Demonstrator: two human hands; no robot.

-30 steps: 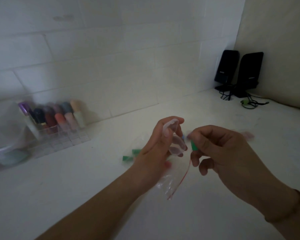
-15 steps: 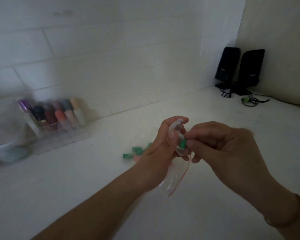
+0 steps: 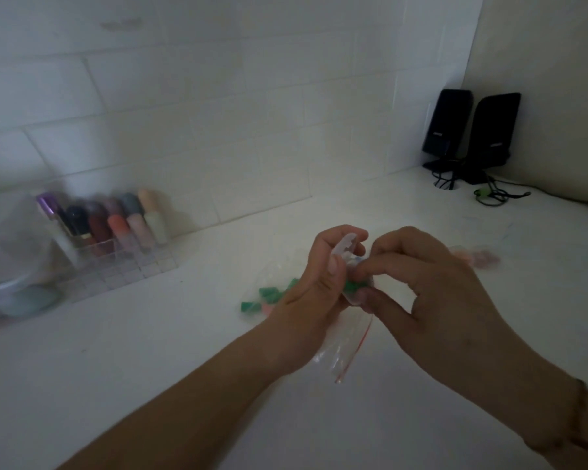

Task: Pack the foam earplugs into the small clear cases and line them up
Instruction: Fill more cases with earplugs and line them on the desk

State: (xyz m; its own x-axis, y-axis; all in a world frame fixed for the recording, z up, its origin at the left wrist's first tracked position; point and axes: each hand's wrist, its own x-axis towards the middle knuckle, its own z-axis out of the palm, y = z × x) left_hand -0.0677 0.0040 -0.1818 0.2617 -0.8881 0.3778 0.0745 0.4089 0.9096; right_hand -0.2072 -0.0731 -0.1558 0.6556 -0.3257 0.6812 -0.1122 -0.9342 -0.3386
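Observation:
My left hand (image 3: 314,286) grips a small clear case (image 3: 345,249) with its lid flipped up, held above the white counter. My right hand (image 3: 418,283) pinches a green foam earplug (image 3: 353,287) and presses it into the case's lower half. Several loose green earplugs (image 3: 269,295) and a pink one lie on the counter behind my left hand. A clear zip bag with a red strip (image 3: 345,357) lies under my hands. A blurred pinkish object, maybe another case (image 3: 476,257), sits on the counter to the right.
A clear acrylic organizer (image 3: 116,266) with coloured tubes stands at the left by the tiled wall, next to a plastic container (image 3: 0,286). Two black speakers (image 3: 472,134) with cables occupy the back right corner.
My right hand brought the green earplug from beside the case into it. Both hands drew closer together; the view shifted slightly.

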